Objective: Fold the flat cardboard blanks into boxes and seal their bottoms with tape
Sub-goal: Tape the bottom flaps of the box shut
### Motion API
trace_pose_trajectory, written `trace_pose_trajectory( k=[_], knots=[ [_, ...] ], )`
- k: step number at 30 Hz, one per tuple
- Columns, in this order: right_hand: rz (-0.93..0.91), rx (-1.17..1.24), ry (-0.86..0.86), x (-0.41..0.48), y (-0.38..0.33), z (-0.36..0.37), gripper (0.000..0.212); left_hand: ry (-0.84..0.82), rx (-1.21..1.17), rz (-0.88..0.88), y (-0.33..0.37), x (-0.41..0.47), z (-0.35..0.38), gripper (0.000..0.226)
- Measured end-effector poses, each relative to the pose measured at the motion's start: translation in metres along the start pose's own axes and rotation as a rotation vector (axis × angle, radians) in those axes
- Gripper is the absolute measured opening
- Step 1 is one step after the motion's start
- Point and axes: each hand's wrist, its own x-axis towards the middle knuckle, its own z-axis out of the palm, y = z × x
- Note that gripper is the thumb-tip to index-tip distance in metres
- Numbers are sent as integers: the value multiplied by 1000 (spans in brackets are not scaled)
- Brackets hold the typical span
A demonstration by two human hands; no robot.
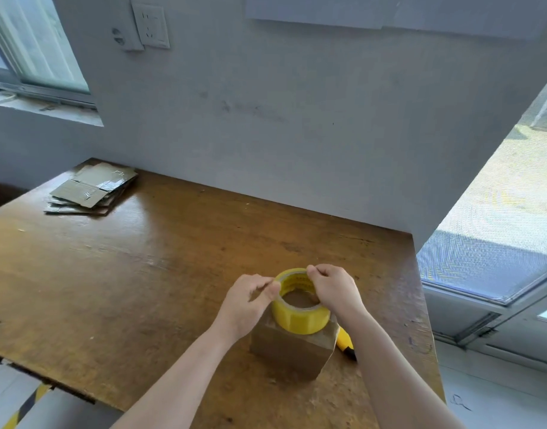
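Tape roll (300,321) pinched: left hand (250,300), right hand (332,289).

Bright daylight comes from the window (40,54) beyond the table's (142,274) far left corner and from glazing right of the table. There is a soft sheen on the table's far left part. Faint shadows lie under the forearms. The left hand (250,301) is slightly motion-blurred. Wide-angle bending shows at the edges.

yellow tape roll (300,317), brown box (289,351)
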Motion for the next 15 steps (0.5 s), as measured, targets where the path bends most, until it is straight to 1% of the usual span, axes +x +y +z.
trace_pose_trajectory(
  k=[1,2,4,6,8,10,12,13,15],
  knots=[
    [7,-10,11,-1,-1,0,30,-46,-33,-35,-1,-2,0,23],
    [10,-26,24,-1,-1,0,31,-81,-107,-80,-2,-4,-2,12],
    [8,-46,39,-2,0,0,36,-109,-287,-138,-6,-4,-6,21],
    [7,-49,56,-2,0,1,41,-151,-338,-156,-6,-4,-11,27],
    [14,-47,65,-2,-1,2,43,-133,-239,-132,-4,-4,-12,28],
    [22,-61,68,-3,-2,2,44,-54,-146,-109,-6,-5,-9,19],
    [10,-159,64,-5,-1,2,44,18,-97,-103,-7,-6,-4,24],
    [3,-217,63,-6,0,2,41,40,-61,-112,-7,-6,-2,26],
    [-46,-261,89,-10,6,3,26,73,12,-118,-11,-5,4,27]
  ],
)
